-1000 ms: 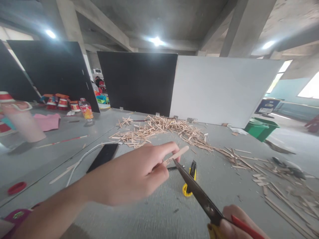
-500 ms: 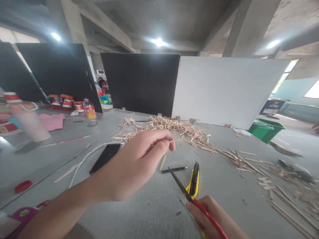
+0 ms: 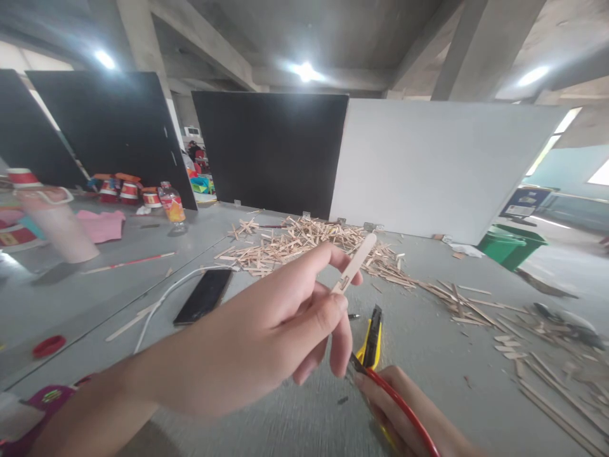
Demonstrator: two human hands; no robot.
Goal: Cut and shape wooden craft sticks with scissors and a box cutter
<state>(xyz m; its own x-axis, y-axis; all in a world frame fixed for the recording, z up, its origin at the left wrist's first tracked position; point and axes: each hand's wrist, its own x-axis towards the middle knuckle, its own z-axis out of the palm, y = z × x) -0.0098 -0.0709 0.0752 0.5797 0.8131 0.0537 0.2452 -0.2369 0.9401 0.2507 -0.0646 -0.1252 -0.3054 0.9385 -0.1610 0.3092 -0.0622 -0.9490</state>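
My left hand (image 3: pixel 285 336) pinches a flat wooden craft stick (image 3: pixel 362 257) between thumb and fingers, its rounded end pointing up and right. A small cutout or notch shows low on the stick. At the lower right, my right hand (image 3: pixel 404 406) is closed around red-handled scissors (image 3: pixel 402 403); their dark blades are partly hidden behind my left fingers. A yellow and black utility knife (image 3: pixel 373 339) lies on the table just beyond the scissors. Only the tip of a dark pen (image 3: pixel 354 316) shows past my left hand.
A pile of craft sticks (image 3: pixel 309 238) spreads over the grey table before black (image 3: pixel 271 152) and white (image 3: pixel 413 165) panels. More wood strips (image 3: pixel 552 387) lie at right. Left are a phone (image 3: pixel 204 295) with white cable, a bottle (image 3: pixel 172 206) and a pink tumbler (image 3: pixel 66 228).
My left hand has turned and opened out, bringing the craft stick into clear view. It now covers much of the scissors' blades and the pen. My right hand stays nearly where it was.
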